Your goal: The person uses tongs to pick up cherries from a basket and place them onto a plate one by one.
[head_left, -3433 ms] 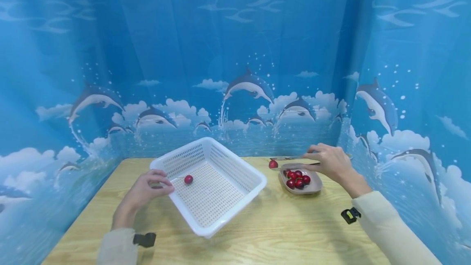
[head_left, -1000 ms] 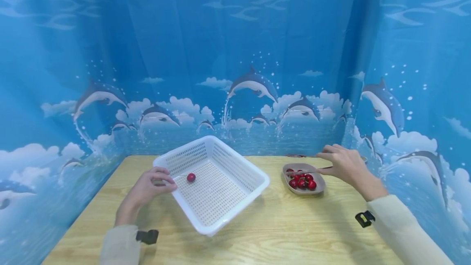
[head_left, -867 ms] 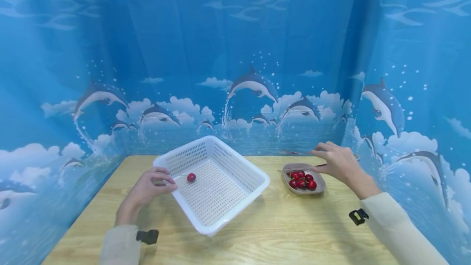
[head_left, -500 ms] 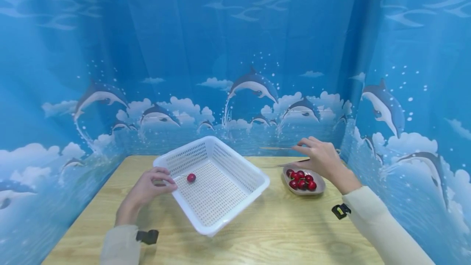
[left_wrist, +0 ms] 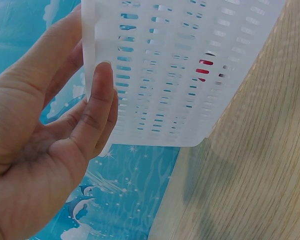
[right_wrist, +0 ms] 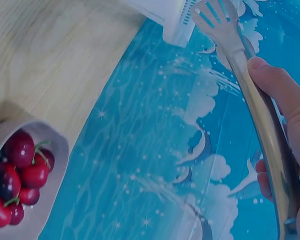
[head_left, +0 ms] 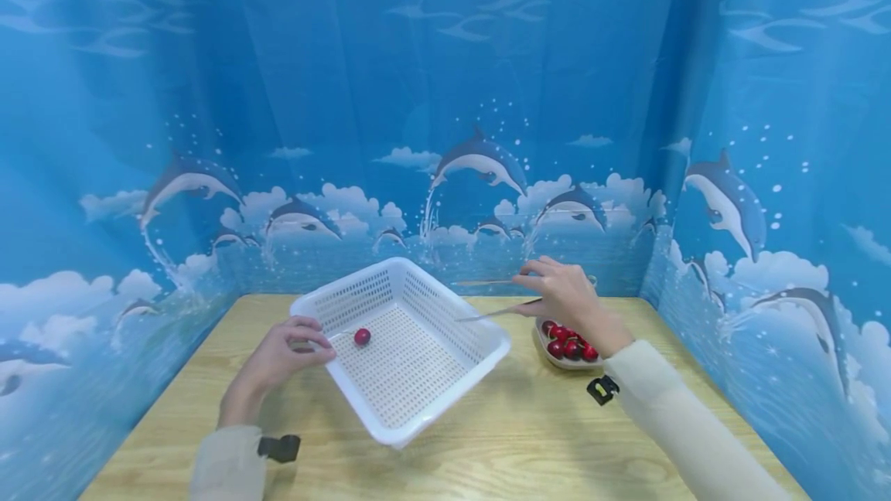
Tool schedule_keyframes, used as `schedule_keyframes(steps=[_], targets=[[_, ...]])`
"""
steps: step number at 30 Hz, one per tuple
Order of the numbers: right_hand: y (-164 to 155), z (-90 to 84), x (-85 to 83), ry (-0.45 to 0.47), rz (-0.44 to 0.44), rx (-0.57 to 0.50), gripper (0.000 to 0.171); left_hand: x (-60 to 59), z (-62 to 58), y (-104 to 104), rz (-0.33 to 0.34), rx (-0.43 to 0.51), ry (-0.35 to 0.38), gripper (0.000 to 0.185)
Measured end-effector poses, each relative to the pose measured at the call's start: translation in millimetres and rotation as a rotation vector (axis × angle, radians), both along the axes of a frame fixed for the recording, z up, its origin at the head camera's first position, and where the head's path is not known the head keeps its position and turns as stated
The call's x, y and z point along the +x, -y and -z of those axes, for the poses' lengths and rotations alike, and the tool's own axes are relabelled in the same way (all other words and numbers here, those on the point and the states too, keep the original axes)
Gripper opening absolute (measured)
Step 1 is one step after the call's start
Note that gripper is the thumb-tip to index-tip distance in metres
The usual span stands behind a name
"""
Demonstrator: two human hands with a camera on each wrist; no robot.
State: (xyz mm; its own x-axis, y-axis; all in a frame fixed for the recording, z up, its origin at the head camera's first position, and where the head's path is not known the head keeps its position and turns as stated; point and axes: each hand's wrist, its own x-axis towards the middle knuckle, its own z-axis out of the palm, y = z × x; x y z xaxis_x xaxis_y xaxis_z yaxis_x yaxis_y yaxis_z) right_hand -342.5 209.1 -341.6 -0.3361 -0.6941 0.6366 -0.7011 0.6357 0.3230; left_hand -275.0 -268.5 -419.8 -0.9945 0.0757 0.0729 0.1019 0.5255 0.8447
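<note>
Fingers of the right hand (head_left: 567,296) are curled round the handle end of a pair of metal tongs (head_left: 487,298), whose two arms are seen spread apart and empty. The long axis of the tongs is laid nearly level, pointing from the hand toward the tabletop's left edge, so that the tips are held over the right wall of the white perforated basket (head_left: 445,315). Behind the wrist, by the right edge, a small tan dish (head_left: 557,358) of cherries (head_left: 567,346) is found; it lies on the side away from the tips. One lone cherry (head_left: 361,336) is seen inside the basket near its left wall, well apart from the tips. That left wall is pinched by the left hand (head_left: 281,354), thumb inside and fingers (left_wrist: 97,107) outside, making this the nearer hand to the lone cherry.
</note>
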Motion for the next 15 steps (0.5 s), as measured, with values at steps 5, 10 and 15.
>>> schedule_keyframes(steps=[5,10,15], targets=[[15.3,2.6,-6.9,0.017,-0.006,0.022,0.046,-0.3,0.0,-0.4,-0.005,-0.012,-0.001,0.028],[32.9,2.1,-10.9,0.063,-0.008,0.029,0.046,-0.3,-0.2,-1.0,-0.008,-0.004,0.0,0.028],[52.9,-0.5,-13.6,0.08,-0.006,0.063,0.043,-1.6,0.8,-0.2,0.0,-0.001,-0.015,0.027]])
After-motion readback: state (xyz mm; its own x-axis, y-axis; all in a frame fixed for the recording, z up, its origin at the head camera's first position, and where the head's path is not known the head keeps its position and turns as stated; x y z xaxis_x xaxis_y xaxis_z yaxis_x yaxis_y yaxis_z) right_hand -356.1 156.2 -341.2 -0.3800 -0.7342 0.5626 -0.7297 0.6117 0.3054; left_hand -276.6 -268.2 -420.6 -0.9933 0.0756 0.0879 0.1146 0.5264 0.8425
